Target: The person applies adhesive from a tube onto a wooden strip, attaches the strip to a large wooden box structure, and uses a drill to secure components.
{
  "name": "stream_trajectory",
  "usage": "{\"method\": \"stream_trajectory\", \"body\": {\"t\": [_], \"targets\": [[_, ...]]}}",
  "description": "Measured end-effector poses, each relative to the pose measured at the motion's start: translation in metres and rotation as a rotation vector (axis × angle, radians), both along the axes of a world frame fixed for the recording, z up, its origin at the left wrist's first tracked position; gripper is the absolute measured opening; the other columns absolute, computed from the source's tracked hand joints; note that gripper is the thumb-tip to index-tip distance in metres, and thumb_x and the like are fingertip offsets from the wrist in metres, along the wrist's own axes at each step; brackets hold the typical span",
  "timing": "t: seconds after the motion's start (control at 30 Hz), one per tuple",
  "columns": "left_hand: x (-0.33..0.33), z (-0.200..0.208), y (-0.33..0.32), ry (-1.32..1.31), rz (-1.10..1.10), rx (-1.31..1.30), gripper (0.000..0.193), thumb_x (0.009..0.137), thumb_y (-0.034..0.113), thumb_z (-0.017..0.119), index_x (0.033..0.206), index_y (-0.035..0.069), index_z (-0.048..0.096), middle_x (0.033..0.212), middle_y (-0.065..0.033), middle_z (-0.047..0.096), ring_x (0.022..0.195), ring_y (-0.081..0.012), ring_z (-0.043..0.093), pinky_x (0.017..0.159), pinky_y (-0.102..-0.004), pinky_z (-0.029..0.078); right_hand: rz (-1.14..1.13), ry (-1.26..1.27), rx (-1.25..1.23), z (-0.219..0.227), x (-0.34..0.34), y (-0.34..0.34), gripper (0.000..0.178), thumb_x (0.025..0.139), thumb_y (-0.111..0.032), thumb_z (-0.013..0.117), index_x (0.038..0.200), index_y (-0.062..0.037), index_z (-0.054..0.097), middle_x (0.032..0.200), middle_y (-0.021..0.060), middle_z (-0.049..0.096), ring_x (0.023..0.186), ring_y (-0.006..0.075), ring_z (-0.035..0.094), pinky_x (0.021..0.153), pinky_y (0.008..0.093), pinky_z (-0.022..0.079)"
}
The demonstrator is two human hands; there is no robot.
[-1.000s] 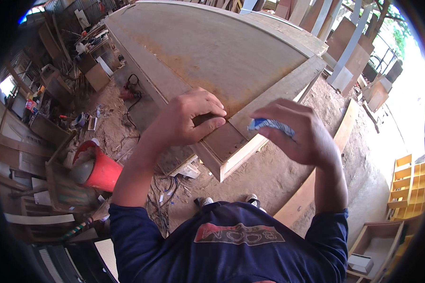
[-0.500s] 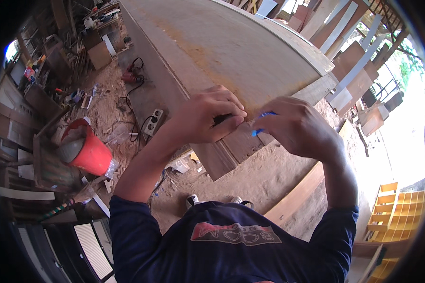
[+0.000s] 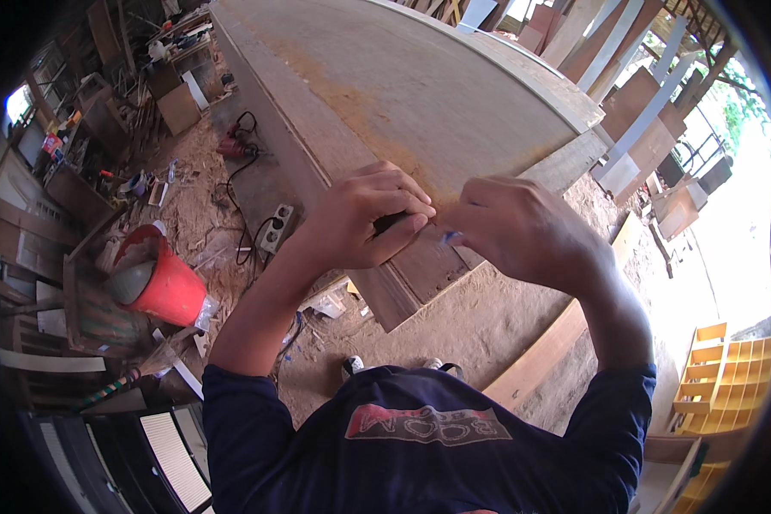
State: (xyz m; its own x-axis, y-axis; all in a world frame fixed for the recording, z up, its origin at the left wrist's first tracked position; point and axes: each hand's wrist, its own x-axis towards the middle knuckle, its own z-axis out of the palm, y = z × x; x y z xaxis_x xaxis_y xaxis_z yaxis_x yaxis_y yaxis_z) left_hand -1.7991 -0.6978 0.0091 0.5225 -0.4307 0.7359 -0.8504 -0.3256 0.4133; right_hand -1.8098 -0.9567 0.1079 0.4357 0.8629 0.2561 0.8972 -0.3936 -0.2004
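A large wooden panel (image 3: 454, 103) with a raised border lies in front of me, and its near corner points toward my body. Over that corner, my left hand (image 3: 368, 218) is closed in a pinch, thumb against fingertips. Whatever sits between those fingertips is too small to make out. Facing it from the right, my right hand (image 3: 531, 227) is closed round a small blue object (image 3: 451, 236). Only a bit of blue shows below the fingers, so its kind is hidden. The fingertips of both hands nearly meet above the wood. Orange-brown dust or filler runs along the panel's border.
On the left floor stand a red bucket (image 3: 176, 287), a white power strip (image 3: 277, 230) and a red power tool (image 3: 236, 147) with a black cord. A long plank (image 3: 535, 355) lies at right, with a yellow shelf unit (image 3: 702, 377) beyond. Boards lean at the back right.
My right hand has moved slightly left, closer to my left hand, and less of the blue object shows. My left hand stays pinched at nearly the same spot.
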Motion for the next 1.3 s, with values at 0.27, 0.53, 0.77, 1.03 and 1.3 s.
{"method": "stream_trajectory", "body": {"t": [0.27,0.53,0.77,1.03,1.3], "targets": [[-0.002,0.000,-0.002,0.011,0.005,0.013,0.007,0.093,0.009,0.078,0.098,0.007,0.082,0.103,-0.0097,0.081,0.098,-0.0288,0.077,0.089,-0.0408,0.061,0.084,-0.122,-0.068,-0.001,-0.008,-0.012,0.010,0.094,-0.010,0.078,0.103,-0.0053,0.076,0.087,0.0082,0.067,0.081,0.0279,0.071,0.072,0.0417,0.058],[0.001,0.001,-0.003,-0.022,-0.009,-0.020,0.006,0.092,0.009,0.078,0.097,0.007,0.081,0.101,-0.0097,0.081,0.096,-0.0295,0.076,0.088,-0.0419,0.061,0.070,0.043,0.032,-0.003,0.001,-0.001,0.008,0.098,-0.010,0.075,0.103,-0.0037,0.075,0.091,0.0104,0.068,0.085,0.0308,0.072,0.076,0.0439,0.059],[-0.001,0.000,-0.004,-0.021,0.016,-0.008,0.008,0.093,0.008,0.076,0.097,0.005,0.081,0.100,-0.0114,0.082,0.094,-0.0306,0.077,0.088,-0.0422,0.061,0.033,0.085,0.003,0.002,-0.008,-0.013,0.009,0.097,-0.008,0.076,0.105,-0.0042,0.075,0.093,0.0109,0.072,0.087,0.0313,0.073,0.078,0.0446,0.059],[-0.004,0.002,-0.003,0.001,0.014,-0.007,0.007,0.093,0.008,0.076,0.096,0.004,0.081,0.101,-0.0117,0.082,0.095,-0.0299,0.077,0.091,-0.0414,0.060,0.078,0.223,0.042,0.013,-0.010,-0.047,0.006,0.096,-0.010,0.081,0.100,-0.0063,0.081,0.095,0.0086,0.078,0.086,0.0265,0.077,0.078,0.0390,0.062],[-0.009,0.001,0.000,0.064,0.101,0.037,0.022,0.091,0.007,0.065,0.108,0.002,0.078,0.114,-0.0148,0.078,0.113,-0.0347,0.073,0.110,-0.0490,0.053,-0.217,-0.091,0.431,0.012,0.060,-0.022,0.023,0.107,-0.022,0.071,0.125,-0.0091,0.077,0.119,0.0166,0.076,0.105,0.0283,0.076,0.094,0.0416,0.061]]}}
